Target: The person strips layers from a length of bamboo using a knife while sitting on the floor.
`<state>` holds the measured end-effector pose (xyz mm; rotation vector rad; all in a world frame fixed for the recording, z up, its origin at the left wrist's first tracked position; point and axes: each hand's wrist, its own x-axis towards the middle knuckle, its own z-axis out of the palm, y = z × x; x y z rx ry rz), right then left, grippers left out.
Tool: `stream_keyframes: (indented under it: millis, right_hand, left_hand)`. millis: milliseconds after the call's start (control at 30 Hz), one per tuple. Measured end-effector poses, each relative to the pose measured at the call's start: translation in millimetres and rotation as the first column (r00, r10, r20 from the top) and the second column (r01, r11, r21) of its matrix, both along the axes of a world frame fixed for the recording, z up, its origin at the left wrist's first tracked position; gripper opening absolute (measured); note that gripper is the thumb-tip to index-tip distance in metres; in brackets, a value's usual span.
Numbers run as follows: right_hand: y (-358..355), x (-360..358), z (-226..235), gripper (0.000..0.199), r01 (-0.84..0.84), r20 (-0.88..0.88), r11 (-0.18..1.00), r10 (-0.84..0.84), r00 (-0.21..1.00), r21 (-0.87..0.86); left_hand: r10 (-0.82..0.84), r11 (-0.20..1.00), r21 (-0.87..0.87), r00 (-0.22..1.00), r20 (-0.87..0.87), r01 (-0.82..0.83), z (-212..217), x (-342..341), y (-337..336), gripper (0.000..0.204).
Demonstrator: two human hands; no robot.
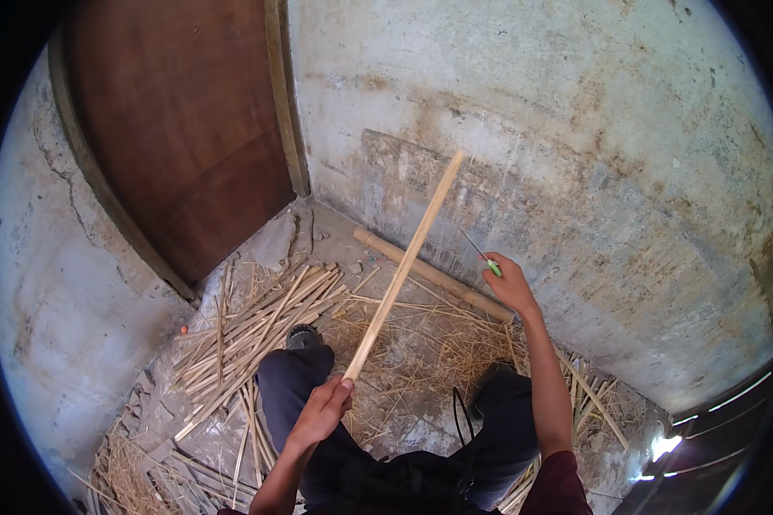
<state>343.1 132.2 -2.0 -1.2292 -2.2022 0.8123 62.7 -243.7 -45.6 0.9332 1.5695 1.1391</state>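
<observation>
My left hand (321, 414) is closed round the lower end of a long, flat bamboo strip (408, 262), which slants up and away to the right in front of the wall. In my right hand (510, 283), raised to the right of the strip, is a knife (493, 267) with a green handle. Its thin blade points up and to the left, apart from the strip. The fingers wrap the handle and hide part of it.
A heap of split bamboo strips (258, 330) lies at left on the floor. A bamboo pole (434, 275) rests along the wall (575, 172). Shavings (421, 343) cover the floor between my legs. More strips (588, 399) lie at right. A brown door (176, 129) stands at back left.
</observation>
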Motion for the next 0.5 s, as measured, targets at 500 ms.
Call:
stream_keyframes:
  millis: [500]
  right_hand:
    - [-122,-57,20,0.010,-0.288,-0.012,0.762,0.361,0.932,0.580]
  left_hand:
    - [-0.029,0.978,0.206,0.999,0.025,0.023,38,30,36,0.032]
